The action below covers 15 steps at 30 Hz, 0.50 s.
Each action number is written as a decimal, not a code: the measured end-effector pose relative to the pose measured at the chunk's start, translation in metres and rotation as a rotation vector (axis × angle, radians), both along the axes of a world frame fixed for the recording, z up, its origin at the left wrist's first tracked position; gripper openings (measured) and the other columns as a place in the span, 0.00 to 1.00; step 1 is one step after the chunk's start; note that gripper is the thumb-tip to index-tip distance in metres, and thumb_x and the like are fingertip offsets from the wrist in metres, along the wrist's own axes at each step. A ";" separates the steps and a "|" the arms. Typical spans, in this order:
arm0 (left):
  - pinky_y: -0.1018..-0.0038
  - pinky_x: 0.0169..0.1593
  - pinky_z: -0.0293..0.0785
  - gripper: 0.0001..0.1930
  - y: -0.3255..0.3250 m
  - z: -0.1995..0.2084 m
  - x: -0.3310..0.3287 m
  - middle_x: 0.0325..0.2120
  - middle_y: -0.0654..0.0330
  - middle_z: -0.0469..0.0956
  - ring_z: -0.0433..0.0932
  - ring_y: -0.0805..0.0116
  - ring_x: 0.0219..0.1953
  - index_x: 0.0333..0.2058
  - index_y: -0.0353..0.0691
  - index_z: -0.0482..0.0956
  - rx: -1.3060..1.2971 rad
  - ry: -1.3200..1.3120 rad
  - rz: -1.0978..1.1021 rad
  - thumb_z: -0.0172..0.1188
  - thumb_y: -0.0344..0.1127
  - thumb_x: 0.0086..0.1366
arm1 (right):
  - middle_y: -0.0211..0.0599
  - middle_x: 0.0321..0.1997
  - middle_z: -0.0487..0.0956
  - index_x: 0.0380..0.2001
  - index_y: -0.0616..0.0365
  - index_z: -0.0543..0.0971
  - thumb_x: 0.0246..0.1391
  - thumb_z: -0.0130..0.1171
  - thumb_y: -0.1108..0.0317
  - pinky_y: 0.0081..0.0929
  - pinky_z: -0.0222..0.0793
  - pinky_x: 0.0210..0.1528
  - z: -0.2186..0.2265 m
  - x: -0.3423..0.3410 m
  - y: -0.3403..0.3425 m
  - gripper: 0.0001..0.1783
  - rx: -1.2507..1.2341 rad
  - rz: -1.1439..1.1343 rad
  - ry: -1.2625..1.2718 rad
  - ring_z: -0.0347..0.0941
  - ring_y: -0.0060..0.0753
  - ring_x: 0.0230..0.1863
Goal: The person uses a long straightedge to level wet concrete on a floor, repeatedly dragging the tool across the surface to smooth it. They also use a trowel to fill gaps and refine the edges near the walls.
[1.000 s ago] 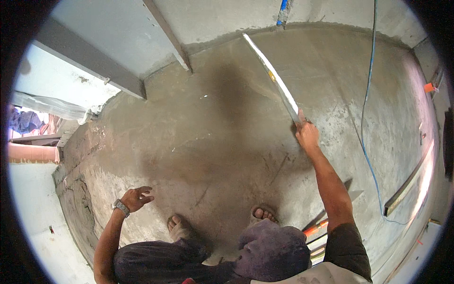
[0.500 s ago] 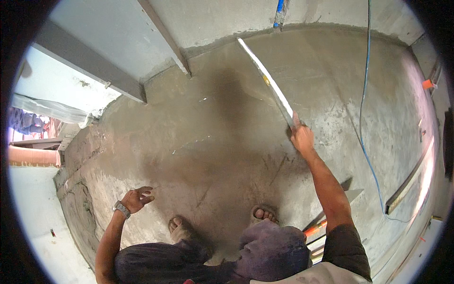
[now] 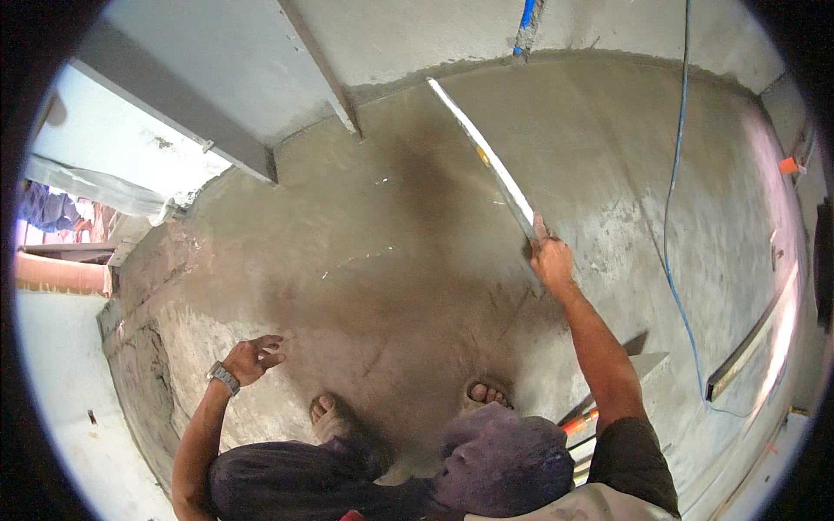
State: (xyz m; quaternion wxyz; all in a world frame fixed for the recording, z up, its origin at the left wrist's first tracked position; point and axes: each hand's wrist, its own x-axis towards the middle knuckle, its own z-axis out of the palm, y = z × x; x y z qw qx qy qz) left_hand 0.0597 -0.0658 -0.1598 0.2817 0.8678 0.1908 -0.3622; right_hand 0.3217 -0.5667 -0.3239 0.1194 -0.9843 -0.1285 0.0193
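My right hand [image 3: 552, 260] grips the near end of a long, pale metal spirit level [image 3: 483, 148] with a yellow spot along its side. The level slants away over the smooth, damp-looking cement floor [image 3: 347, 208], its far end near the back wall. Whether its whole length touches the floor, I cannot tell. Off to the left, my left hand [image 3: 252, 359] hangs above the floor with its fingers apart and nothing in them. A metal-banded watch [image 3: 223, 379] is on that wrist.
Grey metal posts [image 3: 178, 108] stand at the far left. A blue hose [image 3: 669, 226] runs down the right side, by a long metal bar [image 3: 749, 352]. Near my right knee lie a flat grey blade [image 3: 647, 362] and an orange-marked tool [image 3: 580, 424]. Both my feet [image 3: 334, 421] are on the floor.
The level's far end and my right hand have shifted a little left over the floor. My left hand keeps nearly the same place, and the view has tilted slightly.
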 end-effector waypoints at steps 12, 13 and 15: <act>0.65 0.47 0.75 0.24 -0.007 0.003 0.005 0.45 0.50 0.76 0.77 0.57 0.45 0.52 0.40 0.70 0.078 0.075 -0.090 0.59 0.44 0.59 | 0.57 0.36 0.76 0.64 0.50 0.53 0.51 0.52 0.67 0.45 0.70 0.36 -0.002 0.006 0.015 0.36 -0.012 0.014 0.076 0.75 0.55 0.33; 0.65 0.47 0.75 0.24 -0.008 0.001 0.003 0.45 0.50 0.76 0.77 0.57 0.45 0.52 0.40 0.70 0.054 0.068 -0.070 0.59 0.44 0.59 | 0.57 0.36 0.76 0.64 0.50 0.54 0.51 0.53 0.67 0.45 0.70 0.36 -0.003 0.000 0.012 0.36 -0.015 0.014 0.071 0.75 0.55 0.33; 0.66 0.46 0.75 0.25 -0.007 0.003 0.001 0.45 0.50 0.76 0.78 0.57 0.44 0.52 0.40 0.70 0.025 0.036 -0.022 0.60 0.45 0.59 | 0.58 0.37 0.76 0.63 0.50 0.54 0.51 0.53 0.67 0.45 0.70 0.37 -0.002 -0.003 0.014 0.36 -0.005 0.021 0.044 0.75 0.55 0.33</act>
